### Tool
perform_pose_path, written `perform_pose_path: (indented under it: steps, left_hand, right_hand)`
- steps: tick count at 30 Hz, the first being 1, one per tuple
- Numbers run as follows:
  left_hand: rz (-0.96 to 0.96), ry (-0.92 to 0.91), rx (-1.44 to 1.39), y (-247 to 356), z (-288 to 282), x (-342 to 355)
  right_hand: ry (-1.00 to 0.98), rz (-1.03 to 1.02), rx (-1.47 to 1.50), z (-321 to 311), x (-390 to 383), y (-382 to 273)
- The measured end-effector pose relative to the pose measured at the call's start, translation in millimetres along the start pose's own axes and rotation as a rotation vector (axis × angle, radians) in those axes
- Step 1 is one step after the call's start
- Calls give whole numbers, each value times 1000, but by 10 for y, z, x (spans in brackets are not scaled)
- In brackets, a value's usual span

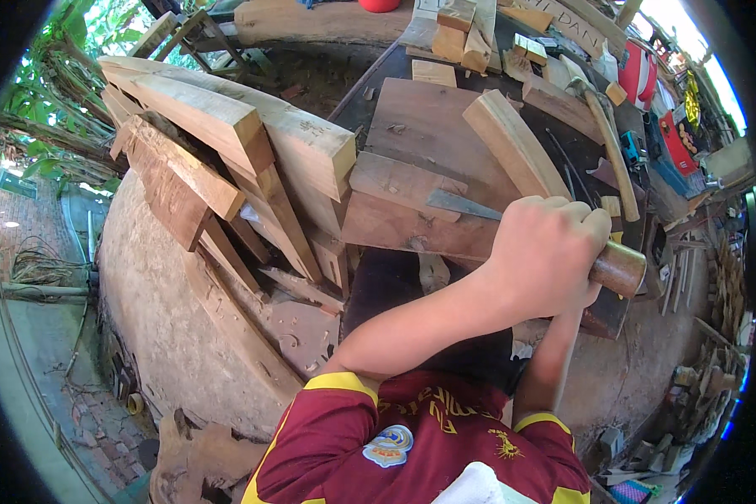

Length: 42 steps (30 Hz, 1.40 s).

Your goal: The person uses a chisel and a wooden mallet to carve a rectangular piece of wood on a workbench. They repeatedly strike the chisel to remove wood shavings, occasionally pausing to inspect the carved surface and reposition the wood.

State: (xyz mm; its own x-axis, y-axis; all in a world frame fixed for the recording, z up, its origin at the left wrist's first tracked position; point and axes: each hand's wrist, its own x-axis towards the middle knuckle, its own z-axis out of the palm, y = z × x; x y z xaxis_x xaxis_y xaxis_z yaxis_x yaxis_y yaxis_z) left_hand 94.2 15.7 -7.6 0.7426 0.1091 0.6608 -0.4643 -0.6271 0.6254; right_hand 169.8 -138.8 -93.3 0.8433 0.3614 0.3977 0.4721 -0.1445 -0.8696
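My left hand [542, 248] is closed around a chisel, whose brown wooden handle [622, 269] sticks out to the right. Its metal blade [462, 202] lies over a small flat wooden board [395, 176] resting on a larger reddish board [395, 227]. Behind my left hand, close to the handle, is my right hand [587, 295], mostly hidden, so its fingers cannot be seen. A long pale timber block [512, 143] lies just beyond my hands.
Several upright timbers [302, 143] lean at the left. The dark workbench [370, 76] holds offcuts, a hammer [605, 134] and thin dark tools [563, 168]. A red case [638, 71] stands at back right. Scrap wood [706, 395] is piled at lower right.
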Motion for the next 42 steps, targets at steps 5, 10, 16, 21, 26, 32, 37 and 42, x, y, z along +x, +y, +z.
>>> perform_pose_path:
  steps: [5, 10, 16, 21, 26, 32, 37, 42]
  left_hand:
    - [2, 87, -27, 51, -12, 25]
    - [-12, 103, -18, 20, -41, 104]
    - [-99, 145, -1, -10, -94, 236]
    - [-148, 217, -49, 3, -183, 291]
    - [-145, 431, -136, -96, -181, 382]
    - [-149, 492, -89, -90, -195, 393]
    - [-179, 471, -68, -73, -188, 385]
    - [-213, 493, -93, -74, -191, 426]
  right_hand:
    - [52, -59, -182, 71, 51, -69]
    - [125, -129, -388, 146, 115, -79]
    - [209, -246, -641, 221, 123, -181]
    - [231, -338, -873, 261, 163, -296]
    - [-51, -169, -789, 171, 262, -277]
    - [-155, -57, -741, 32, 489, -151]
    - [79, -28, -590, -335, 570, -399]
    - [336, 73, 138, -1010, 813, -838]
